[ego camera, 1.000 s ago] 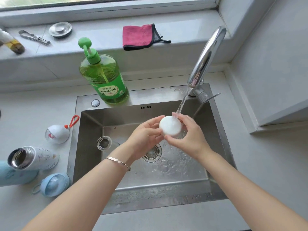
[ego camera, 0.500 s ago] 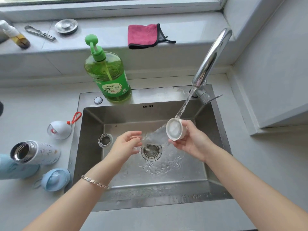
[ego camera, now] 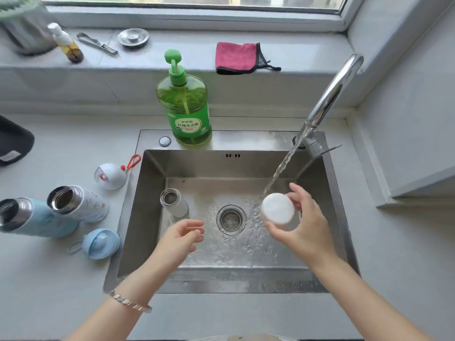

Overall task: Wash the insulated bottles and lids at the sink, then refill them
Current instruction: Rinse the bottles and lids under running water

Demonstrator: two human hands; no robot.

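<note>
My right hand (ego camera: 304,223) grips a round white lid (ego camera: 277,209) over the right half of the steel sink (ego camera: 334,205), just under the stream running from the tap (ego camera: 331,94). Over the sink's left half my left hand (ego camera: 181,238) hovers with its fingers apart and nothing in it. A white bottle (ego camera: 175,202) stands open in the basin's back left. On the counter to the left are an open white patterned bottle (ego camera: 78,202), an open blue bottle (ego camera: 32,217), a white lid with a red loop (ego camera: 110,175) and a blue lid (ego camera: 101,243).
A green dish-soap pump bottle (ego camera: 186,112) stands on the sink's back rim. The window sill holds a pink cloth (ego camera: 237,57), a metal strainer plug (ego camera: 133,37), tongs (ego camera: 97,44) and a small spray bottle (ego camera: 66,44). A dark object (ego camera: 13,141) lies at the far left.
My left hand let go of the white lid and dropped down to the left. My right hand kept the lid and turned it from opening-up to top-up beside the stream.
</note>
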